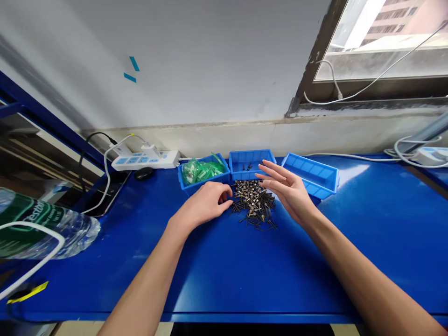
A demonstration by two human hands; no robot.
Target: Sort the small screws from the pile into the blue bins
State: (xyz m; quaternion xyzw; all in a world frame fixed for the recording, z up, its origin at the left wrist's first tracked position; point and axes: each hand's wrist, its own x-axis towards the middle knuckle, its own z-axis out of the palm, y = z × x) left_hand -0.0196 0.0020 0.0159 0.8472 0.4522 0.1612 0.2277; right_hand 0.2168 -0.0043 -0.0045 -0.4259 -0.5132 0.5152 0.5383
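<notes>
the left hand (206, 203) rests on the blue table (224, 275) near its back edge, fingers curled loosely, the tips touching the left side of a pile of small dark screws (255, 201); whether it pinches one, i cannot tell. the right hand (287, 189) hovers over the pile's right side, fingers spread wide and holding nothing. behind the pile, along the back edge, stand three blue bins: the left bin (204, 173) with green bags, the middle bin (251, 164) with a few screws, the right bin (311, 175) tilted.
</notes>
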